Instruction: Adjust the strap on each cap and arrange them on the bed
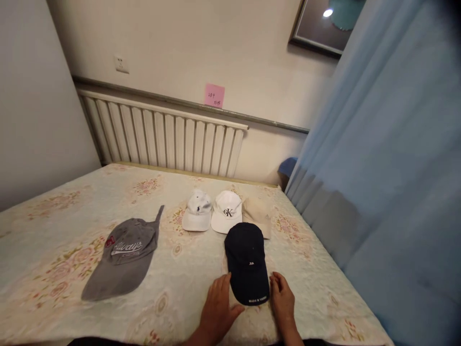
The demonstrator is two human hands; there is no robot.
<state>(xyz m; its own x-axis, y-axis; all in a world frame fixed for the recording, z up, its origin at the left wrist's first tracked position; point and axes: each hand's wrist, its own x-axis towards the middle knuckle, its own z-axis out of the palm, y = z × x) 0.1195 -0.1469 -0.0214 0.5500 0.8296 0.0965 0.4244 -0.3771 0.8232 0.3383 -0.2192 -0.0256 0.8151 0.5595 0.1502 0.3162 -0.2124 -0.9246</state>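
A dark navy baseball cap (245, 254) lies on the bed with its brim toward me. Small white lettering runs along the brim's edge. At the brim's left edge is my left hand (219, 307), thumb spread away from the fingers, which reach the edge. My right hand (283, 300) rests close by the brim's right side, fingers loosely bent and not around the cap. Behind the navy cap sit a white cap with black letters (227, 211), a white cap with a small dark logo (197, 210) and a beige cap (256, 211), which the navy cap partly hides.
On the left lies a grey cap (126, 259) with its strap sticking out. All the caps are on a flowered bedspread (176, 288). A radiator (162, 134) and a pink note (214, 95) are at the back wall. The blue curtain (378, 158) hangs along the right side.
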